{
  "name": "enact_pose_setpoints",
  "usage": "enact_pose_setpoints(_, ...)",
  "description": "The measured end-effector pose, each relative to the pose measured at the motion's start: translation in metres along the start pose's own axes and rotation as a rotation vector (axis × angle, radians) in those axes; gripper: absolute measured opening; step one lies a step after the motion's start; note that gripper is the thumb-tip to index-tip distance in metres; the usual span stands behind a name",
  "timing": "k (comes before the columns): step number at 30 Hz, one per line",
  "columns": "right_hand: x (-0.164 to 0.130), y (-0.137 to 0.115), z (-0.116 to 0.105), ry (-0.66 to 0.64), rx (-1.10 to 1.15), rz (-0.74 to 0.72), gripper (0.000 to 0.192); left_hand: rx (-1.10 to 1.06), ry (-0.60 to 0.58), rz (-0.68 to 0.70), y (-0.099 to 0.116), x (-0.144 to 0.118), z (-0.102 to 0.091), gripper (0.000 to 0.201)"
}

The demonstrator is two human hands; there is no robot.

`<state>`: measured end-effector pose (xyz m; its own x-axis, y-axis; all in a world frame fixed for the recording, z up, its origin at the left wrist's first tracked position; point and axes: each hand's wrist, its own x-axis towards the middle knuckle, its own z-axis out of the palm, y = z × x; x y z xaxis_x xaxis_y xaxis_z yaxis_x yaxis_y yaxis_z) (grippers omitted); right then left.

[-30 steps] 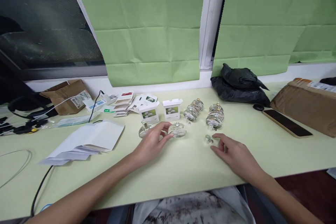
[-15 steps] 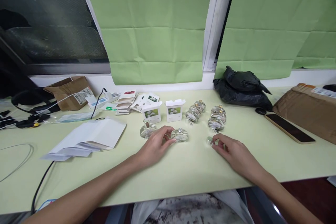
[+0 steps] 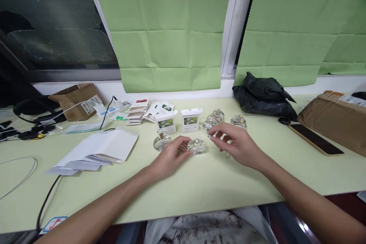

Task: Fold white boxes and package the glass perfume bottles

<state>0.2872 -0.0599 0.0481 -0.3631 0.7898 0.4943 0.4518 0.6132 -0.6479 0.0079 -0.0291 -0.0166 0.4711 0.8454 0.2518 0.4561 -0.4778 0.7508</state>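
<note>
My left hand has its thumb and fingers on the side of a round clear perfume bottle, which stands uncapped on the table. My right hand is pinched just right of that bottle, over the front of the glass bottles. What its fingertips hold, if anything, is too small to name. Beneath the right hand a small clear piece partly shows. Left of my left hand stands another perfume bottle with a tall metallic neck or cap. Two rows of similar bottles stand behind, the left row and the right row, partly covered by my right hand.
Two white picture boxes stand upright behind the bottles. Folded white papers and small packets lie left. To the right are a phone, a black plastic bag and a brown parcel.
My right hand has moved left and slightly up, from beside the small clear piece to near the held bottle. My left hand stays on the bottle.
</note>
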Motion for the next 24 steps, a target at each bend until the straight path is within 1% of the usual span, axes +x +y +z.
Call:
enact_pose_setpoints(3,0.026,0.001,0.014,-0.101,0.016,-0.089,0.014,-0.016,0.01,0.009,0.001,0.0,0.001,0.031)
enact_pose_setpoints(6,0.035,0.007,0.023,-0.135,0.054,-0.145,0.014,-0.035,0.009,0.027,0.001,0.0,0.001,0.031)
enact_pose_setpoints(9,0.035,0.014,0.027,-0.139,0.038,-0.185,0.013,-0.051,-0.001,0.027,0.002,0.001,0.001,0.032)
enact_pose_setpoints(16,0.031,0.023,0.028,-0.13,-0.016,-0.215,0.012,-0.058,-0.005,0.018,0.003,0.001,0.001,0.031)
enact_pose_setpoints(24,0.029,0.032,0.031,-0.117,-0.051,-0.291,0.015,-0.058,-0.001,0.02,0.002,0.001,0.001,0.031)
